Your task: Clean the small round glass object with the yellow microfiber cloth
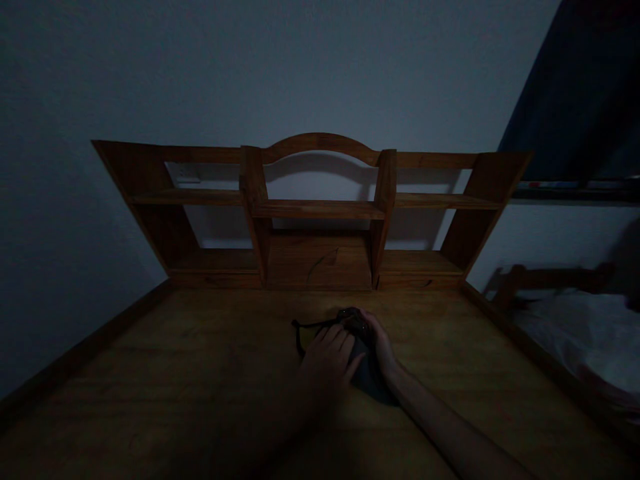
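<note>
A small dark pouch (367,380) with a thin drawstring loop (300,333) lies on the wooden desk (200,387), near its middle. My left hand (327,360) rests on top of the pouch with fingers spread flat over it. My right hand (377,340) curls round the pouch's far right edge, fingers bent onto its dark top end. The scene is very dim and the pouch's details are hard to see.
A wooden shelf unit (317,210) with bare shelves stands along the back of the desk against a pale wall. Raised rails edge the desk at left and right. A bed with pale bedding (580,333) lies to the right, under a dark curtain.
</note>
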Tool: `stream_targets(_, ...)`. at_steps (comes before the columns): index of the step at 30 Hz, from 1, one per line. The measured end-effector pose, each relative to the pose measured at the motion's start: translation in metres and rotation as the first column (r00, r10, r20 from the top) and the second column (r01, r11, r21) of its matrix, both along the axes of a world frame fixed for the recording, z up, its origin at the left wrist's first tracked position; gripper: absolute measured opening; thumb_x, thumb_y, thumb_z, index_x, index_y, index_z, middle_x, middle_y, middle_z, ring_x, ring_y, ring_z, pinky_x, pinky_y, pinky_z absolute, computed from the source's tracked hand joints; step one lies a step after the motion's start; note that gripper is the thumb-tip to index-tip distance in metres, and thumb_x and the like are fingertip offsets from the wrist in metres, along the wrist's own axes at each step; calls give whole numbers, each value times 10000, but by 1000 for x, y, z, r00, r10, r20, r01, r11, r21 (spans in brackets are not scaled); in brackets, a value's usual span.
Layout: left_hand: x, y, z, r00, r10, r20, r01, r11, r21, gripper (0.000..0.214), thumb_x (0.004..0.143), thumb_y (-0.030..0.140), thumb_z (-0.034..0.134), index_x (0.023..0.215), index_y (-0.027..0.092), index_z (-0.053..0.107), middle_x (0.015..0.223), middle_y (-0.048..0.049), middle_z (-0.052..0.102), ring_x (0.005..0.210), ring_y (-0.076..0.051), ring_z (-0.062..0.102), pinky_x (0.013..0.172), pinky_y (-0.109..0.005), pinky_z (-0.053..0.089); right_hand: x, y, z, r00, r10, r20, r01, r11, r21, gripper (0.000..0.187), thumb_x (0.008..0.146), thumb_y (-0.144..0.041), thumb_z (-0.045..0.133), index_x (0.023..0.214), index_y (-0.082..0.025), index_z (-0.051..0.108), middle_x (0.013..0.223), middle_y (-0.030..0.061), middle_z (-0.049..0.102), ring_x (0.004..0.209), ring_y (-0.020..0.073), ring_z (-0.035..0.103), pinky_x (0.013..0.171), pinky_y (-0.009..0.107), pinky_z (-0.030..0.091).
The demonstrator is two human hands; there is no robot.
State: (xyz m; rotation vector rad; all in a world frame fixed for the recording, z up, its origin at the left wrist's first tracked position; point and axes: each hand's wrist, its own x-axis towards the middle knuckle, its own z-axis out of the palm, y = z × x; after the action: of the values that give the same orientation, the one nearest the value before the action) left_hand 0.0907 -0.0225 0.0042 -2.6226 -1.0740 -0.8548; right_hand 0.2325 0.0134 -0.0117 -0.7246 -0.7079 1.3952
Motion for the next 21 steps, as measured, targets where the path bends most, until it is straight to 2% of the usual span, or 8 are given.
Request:
stream_targets(7,-3,7,-4,985,-24,172,43,993,-106,253,820,329,635,1011,185,552,1070,-74,605,1062,-251,532,918,-412,466,-4,-7,9,996,84,38,-86,995,42,287,705,-423,672,909,-224,710,993,3,682,1049,214,558,1019,315,339)
stream_targets(15,-3,13,-13,908,40,418,108,940,-324,326,729,300,740,953,205,524,966,-23,581,924,-197,569,800,-339,496,-5,-9,13,997,75,-7,-75,997,-9,265,680,-414,684,871,-232,711,940,-4,682,1002,221,571,988,324,366)
stream_targets(18,-4,13,-15,874,7,485,167,935,-313,343,737,287,732,983,204,508,976,-23,579,921,-180,575,812,-321,499,-4,-9,14,996,91,-14,-91,996,-17,287,708,-427,668,907,-224,706,955,1,683,994,218,579,979,326,373)
stream_targets(21,-5,11,-13,889,-41,457,179,948,-263,300,775,262,695,1012,211,518,991,-28,592,933,-178,575,821,-320,500,-2,-8,16,996,93,4,-93,996,6,291,705,-436,664,890,-217,710,941,5,687,988,222,583,979,327,373)
